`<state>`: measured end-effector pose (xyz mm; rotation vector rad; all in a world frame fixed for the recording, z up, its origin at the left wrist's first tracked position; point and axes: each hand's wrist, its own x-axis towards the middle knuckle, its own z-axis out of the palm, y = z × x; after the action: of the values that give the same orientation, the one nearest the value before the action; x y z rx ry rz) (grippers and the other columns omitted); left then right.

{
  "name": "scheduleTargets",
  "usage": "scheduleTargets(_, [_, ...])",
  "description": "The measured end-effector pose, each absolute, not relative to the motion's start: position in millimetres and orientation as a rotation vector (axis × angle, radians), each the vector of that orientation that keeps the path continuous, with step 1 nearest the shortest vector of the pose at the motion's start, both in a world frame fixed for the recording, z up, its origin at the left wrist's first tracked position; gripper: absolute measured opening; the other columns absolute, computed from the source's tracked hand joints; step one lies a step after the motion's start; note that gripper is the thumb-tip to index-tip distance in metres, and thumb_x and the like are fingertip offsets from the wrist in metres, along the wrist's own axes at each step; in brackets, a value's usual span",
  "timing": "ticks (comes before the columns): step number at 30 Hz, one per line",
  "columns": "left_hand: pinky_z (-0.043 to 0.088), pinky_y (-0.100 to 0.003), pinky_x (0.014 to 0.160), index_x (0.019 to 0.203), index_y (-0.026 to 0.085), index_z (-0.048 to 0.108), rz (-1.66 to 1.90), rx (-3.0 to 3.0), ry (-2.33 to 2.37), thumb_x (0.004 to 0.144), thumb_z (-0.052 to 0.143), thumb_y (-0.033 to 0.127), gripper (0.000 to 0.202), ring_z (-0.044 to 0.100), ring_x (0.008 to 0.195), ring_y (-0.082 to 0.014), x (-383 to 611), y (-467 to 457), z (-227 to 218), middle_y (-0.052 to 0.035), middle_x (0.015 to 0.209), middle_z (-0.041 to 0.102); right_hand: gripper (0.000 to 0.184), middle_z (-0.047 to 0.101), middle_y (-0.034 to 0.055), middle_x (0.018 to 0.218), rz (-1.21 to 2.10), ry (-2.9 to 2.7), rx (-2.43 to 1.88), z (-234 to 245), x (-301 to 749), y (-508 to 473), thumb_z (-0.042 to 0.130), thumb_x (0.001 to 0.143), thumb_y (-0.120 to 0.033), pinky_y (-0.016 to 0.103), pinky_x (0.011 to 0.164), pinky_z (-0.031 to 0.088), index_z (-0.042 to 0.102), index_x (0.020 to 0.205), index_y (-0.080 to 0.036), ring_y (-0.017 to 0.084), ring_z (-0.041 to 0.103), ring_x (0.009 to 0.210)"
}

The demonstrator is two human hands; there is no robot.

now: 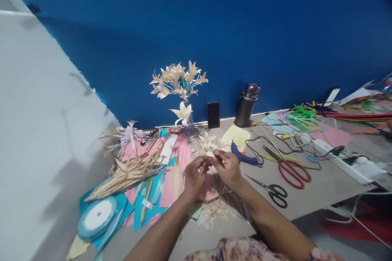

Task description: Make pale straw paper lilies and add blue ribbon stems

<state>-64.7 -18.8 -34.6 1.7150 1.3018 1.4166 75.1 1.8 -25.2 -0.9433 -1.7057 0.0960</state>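
Observation:
My left hand (pixel 196 174) and my right hand (pixel 229 168) meet over the table, fingers closed in a pinch. At their fingertips is a cream artificial flower (pixel 207 143) with pointed petals; its base is hidden by my fingers. A second pale bloom partly shows just behind my right fingertips. Dry husk strips and cream scraps (pixel 219 212) lie beneath my hands. To the right of my right hand rests a blue hot glue gun (pixel 245 157). Beyond the hands, a larger cream flower (pixel 183 114) stands before a bunch of similar flowers (pixel 177 78) in a clear vase.
On the left lie a bundle of dried husks (pixel 125 181), pink and blue sheets and a ribbon spool (pixel 97 217). Red-handled scissors (pixel 290 171), black scissors (pixel 272 191) and a power strip (pixel 343 161) are at right. A phone (pixel 213 115) and flask (pixel 246 106) stand near the blue wall.

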Motion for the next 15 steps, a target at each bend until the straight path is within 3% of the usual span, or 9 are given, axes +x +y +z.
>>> scheduleTargets(8, [0.045,-0.022,0.061,0.071,0.019,0.063,1.456,1.654,1.315,0.086,0.054,0.022,0.018,0.058,0.062,-0.0132,-63.8,-17.5,-40.7,0.0013,0.064,0.061,0.016,0.074,0.0061,0.074,0.109,-1.662,-0.972,-30.7,73.2,-0.2,0.063,0.093,-0.026,0.029,0.068,0.055,0.072,0.082,-0.021,0.02,0.07,0.068])
scheduleTargets(15, [0.042,-0.022,0.054,0.075,0.018,0.069,1.487,1.679,1.309,0.09,0.056,0.031,0.024,0.056,0.057,-0.0131,-67.0,-13.4,-51.0,-0.0001,0.063,0.064,0.019,0.076,0.0055,0.076,0.174,-1.675,-0.962,-26.3,69.2,1.5,0.062,0.094,-0.03,0.028,0.071,0.057,0.074,0.081,-0.022,0.019,0.072,0.073])
